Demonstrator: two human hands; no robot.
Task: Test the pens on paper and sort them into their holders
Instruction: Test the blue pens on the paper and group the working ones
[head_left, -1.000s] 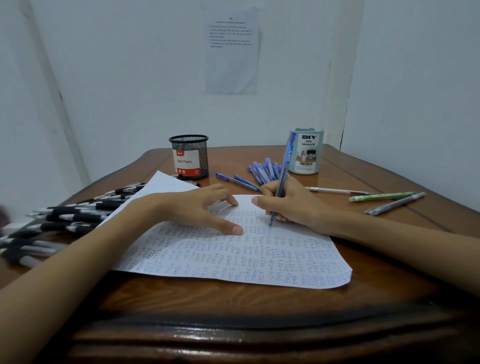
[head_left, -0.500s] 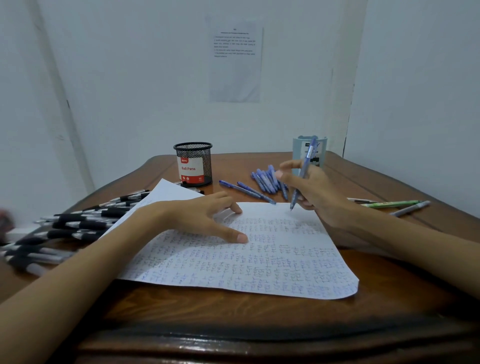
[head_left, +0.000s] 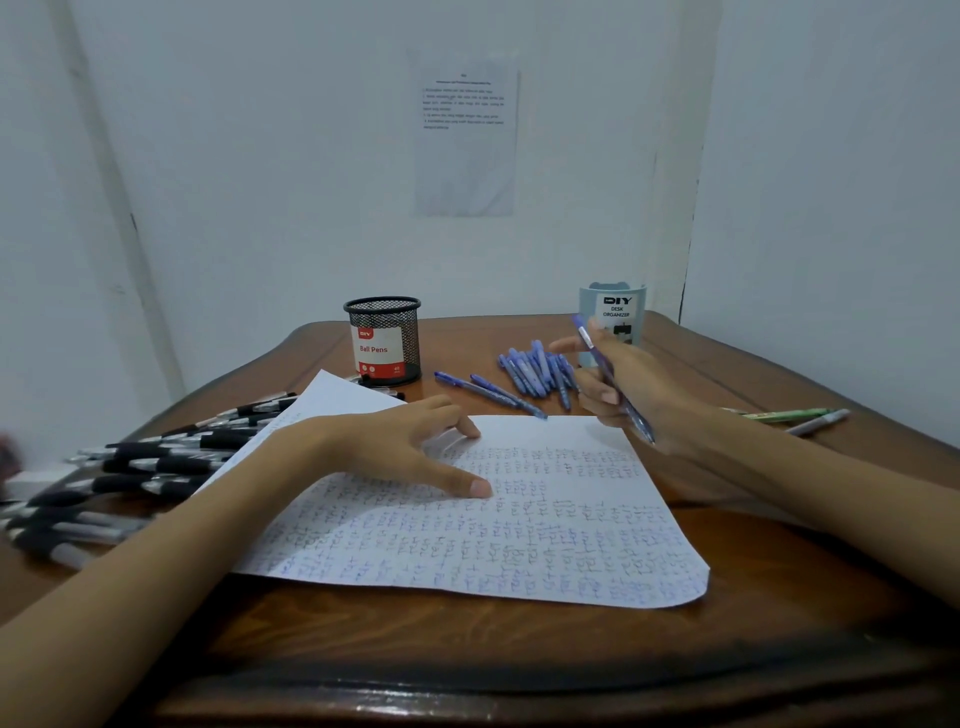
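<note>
Now the right hand (head_left: 639, 384), gripping the blue pen (head_left: 611, 374), has lifted its tip off the paper (head_left: 519, 551) toward the blue pen pile (head_left: 535, 369) beside the desk organizer (head_left: 615, 312), while the left hand (head_left: 395, 447) presses the sheet with fingers spread; test apparently done, sorting next.

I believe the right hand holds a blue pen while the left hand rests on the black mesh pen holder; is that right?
No: in the head view the left hand rests on the white scribbled paper; the right hand holds the blue pen.
</note>
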